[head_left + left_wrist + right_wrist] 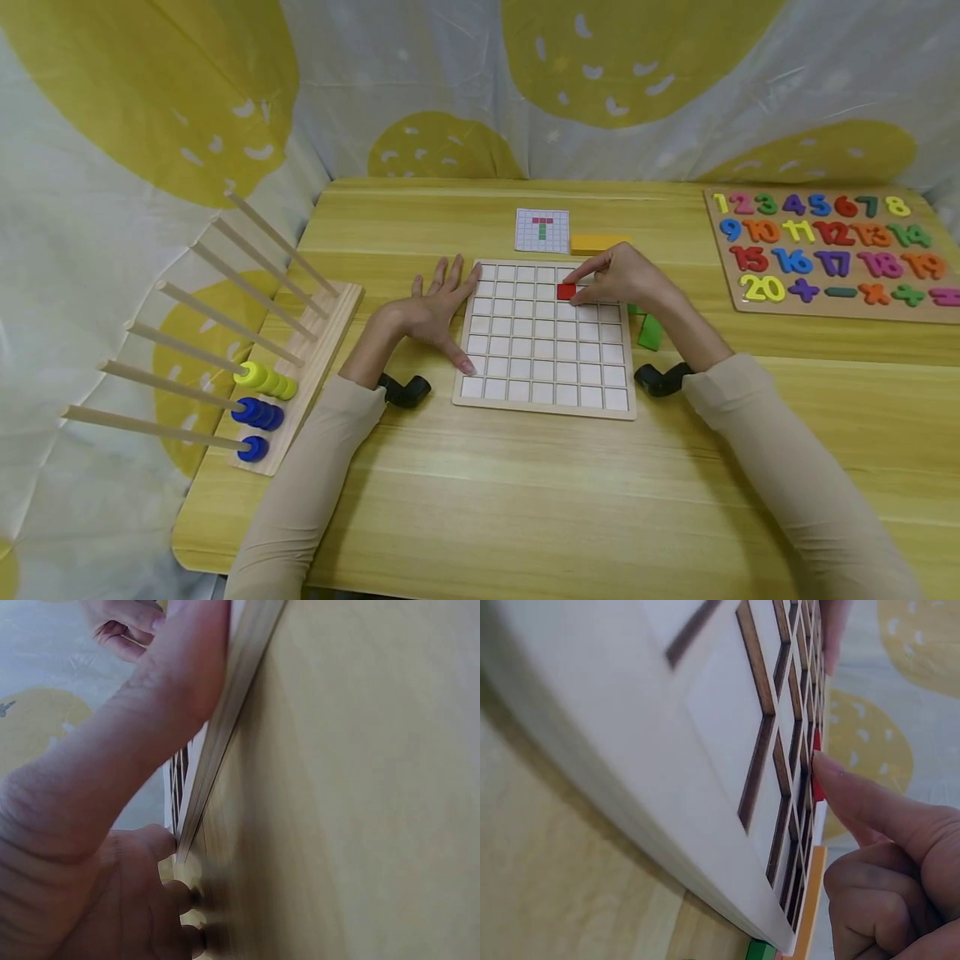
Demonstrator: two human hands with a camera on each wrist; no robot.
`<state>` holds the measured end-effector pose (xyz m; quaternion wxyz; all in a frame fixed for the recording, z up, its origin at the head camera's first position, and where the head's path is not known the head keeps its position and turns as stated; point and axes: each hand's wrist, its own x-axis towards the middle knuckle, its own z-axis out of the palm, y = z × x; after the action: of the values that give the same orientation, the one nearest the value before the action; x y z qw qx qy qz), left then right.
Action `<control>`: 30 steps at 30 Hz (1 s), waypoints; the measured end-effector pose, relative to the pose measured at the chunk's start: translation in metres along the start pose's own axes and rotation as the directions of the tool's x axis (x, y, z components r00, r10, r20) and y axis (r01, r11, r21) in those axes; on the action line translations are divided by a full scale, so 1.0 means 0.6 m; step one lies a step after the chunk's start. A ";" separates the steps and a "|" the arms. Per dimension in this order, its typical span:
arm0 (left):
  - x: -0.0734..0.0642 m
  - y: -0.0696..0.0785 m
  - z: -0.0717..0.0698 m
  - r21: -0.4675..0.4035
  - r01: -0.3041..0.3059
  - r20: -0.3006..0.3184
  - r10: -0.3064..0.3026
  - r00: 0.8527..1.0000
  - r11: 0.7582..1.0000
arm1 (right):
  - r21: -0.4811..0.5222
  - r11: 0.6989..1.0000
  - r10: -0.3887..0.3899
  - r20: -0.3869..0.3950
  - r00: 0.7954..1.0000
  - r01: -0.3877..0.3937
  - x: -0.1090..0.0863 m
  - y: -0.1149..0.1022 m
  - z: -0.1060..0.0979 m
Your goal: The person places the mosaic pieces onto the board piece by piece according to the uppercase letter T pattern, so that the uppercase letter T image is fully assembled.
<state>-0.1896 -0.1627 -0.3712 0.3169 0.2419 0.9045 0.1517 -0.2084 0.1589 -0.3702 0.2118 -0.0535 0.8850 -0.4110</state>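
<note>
A square wooden grid board [546, 409] with white cells lies flat at the middle of the table. Along its left edge, my left hand [431, 315] rests with fingers spread; the thumb lies over the board's lower left rim, and another fingertip touches the upper left corner. Between thumb and index finger, my right hand [621, 279] pinches a red square tile [566, 292] over the upper right part of the grid. From the right wrist view, the red tile [817, 769] stands up at the grid's surface, the other fingers curled into the palm.
Behind the board lie a card [542, 230] with a red and green T pattern and an orange block [597, 243]. Green blocks [650, 332] sit by its right edge, partly under the right arm. A peg rack with rings [345, 308] stands left; a number puzzle board [843, 312] lies right.
</note>
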 end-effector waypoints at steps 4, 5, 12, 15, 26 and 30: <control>0.000 0.001 -0.001 -0.005 -0.003 0.002 0.003 1.000 1.000 | 0.001 1.000 0.002 -0.008 1.000 -0.002 -0.001 0.000 0.000; 0.000 0.000 -0.001 -0.006 -0.005 0.002 0.005 1.000 1.000 | 0.005 1.000 0.003 -0.009 1.000 -0.003 -0.002 0.001 0.000; 0.004 0.001 0.002 -0.005 -0.016 0.003 0.016 1.000 1.000 | 0.051 0.998 0.034 -0.031 0.999 -0.033 -0.012 0.010 -0.017; 0.005 0.001 0.002 0.003 -0.011 0.000 0.011 1.000 1.000 | 0.029 0.999 0.038 -0.055 0.998 -0.036 -0.021 0.021 -0.036; 0.001 0.001 0.001 0.010 0.002 -0.003 -0.002 1.000 1.000 | -0.072 0.997 0.035 -0.026 0.999 -0.037 -0.067 0.095 -0.098; 0.001 0.000 0.002 0.016 0.002 -0.007 -0.002 1.000 1.000 | -0.052 0.998 0.024 0.029 0.999 -0.022 -0.079 0.119 -0.118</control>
<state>-0.1891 -0.1622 -0.3723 0.3120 0.2433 0.9069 0.1449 -0.1892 0.2685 -0.3678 0.2284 -0.0548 0.8926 -0.3848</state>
